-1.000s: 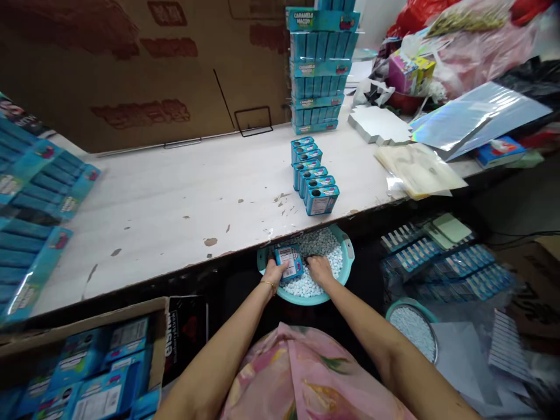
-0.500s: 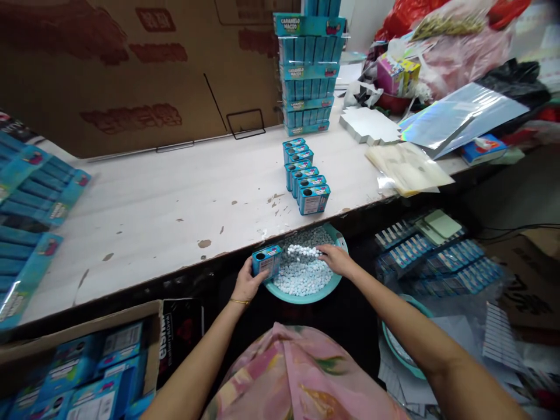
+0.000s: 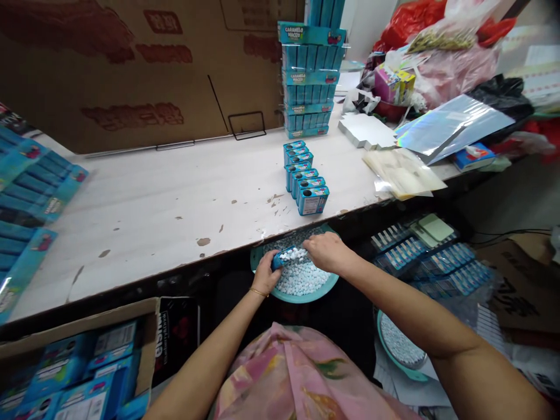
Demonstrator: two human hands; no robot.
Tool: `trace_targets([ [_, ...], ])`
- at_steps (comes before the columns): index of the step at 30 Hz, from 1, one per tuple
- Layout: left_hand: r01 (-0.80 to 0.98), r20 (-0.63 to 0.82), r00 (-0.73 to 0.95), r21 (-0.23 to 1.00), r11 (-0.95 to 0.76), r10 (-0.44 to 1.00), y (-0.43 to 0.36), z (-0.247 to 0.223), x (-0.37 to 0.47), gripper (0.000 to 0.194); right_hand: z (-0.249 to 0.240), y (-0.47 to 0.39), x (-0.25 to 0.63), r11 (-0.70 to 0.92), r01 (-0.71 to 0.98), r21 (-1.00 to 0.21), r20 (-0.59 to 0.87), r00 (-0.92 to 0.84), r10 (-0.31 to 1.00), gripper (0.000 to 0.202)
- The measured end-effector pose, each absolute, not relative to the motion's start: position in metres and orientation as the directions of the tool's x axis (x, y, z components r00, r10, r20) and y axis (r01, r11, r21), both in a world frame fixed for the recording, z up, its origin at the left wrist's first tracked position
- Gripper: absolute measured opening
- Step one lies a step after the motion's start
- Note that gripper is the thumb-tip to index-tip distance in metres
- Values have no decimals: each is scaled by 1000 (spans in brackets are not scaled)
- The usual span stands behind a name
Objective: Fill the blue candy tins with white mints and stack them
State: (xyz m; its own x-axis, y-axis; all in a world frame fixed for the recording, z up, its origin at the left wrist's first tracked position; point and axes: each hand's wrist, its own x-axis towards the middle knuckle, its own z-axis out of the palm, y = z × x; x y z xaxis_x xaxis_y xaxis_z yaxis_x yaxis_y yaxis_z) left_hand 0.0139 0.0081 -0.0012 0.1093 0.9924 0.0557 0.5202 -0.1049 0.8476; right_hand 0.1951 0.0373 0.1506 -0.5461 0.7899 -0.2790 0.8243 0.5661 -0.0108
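My left hand [image 3: 266, 275] is closed around a small blue candy box [image 3: 277, 260], tipped over the bowl with its open side facing right. White candies [image 3: 294, 255] are heaped at the box's opening. My right hand [image 3: 326, 251] is closed just to the right of them, apparently on a scoop that is hidden by the candies and fingers. Under both hands is a turquoise bowl [image 3: 333, 282] of small white candies. On the table beyond, several matching blue boxes [image 3: 313, 199] stand upright in a row.
Shrink-wrapped blue packs [image 3: 306, 79] are stacked against a large cardboard sheet [image 3: 131, 76]. A carton [image 3: 149, 326] of blue boxes sits lower left. A second candy bowl [image 3: 405, 373] is lower right, below bagged packs [image 3: 441, 262]. Plastic sheets [image 3: 402, 172] lie on the table's right.
My left hand has moved right and tilted the box over the bowl. My right hand has moved left, bringing the scooped candies up to the box's opening.
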Motion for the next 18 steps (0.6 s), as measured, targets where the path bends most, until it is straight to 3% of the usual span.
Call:
trace_targets([
  [4, 527, 43, 104, 845, -92, 994, 8, -1, 16, 40, 161, 32, 179, 601, 799, 29, -244, -577, 779, 20],
  [9, 415, -10, 32, 910, -4, 999, 9, 0, 10, 38, 150, 37, 211, 570, 821, 42, -221, -549, 806, 19],
  [13, 290, -47, -62, 955, 64, 997, 7, 0, -4, 43, 97, 43, 252, 375, 927, 18, -359, -344, 868, 17],
  [18, 203, -59, -112, 976, 81, 992, 5, -4, -14, 44, 16, 38, 221, 200, 964, -175, -458, -259, 851, 23],
])
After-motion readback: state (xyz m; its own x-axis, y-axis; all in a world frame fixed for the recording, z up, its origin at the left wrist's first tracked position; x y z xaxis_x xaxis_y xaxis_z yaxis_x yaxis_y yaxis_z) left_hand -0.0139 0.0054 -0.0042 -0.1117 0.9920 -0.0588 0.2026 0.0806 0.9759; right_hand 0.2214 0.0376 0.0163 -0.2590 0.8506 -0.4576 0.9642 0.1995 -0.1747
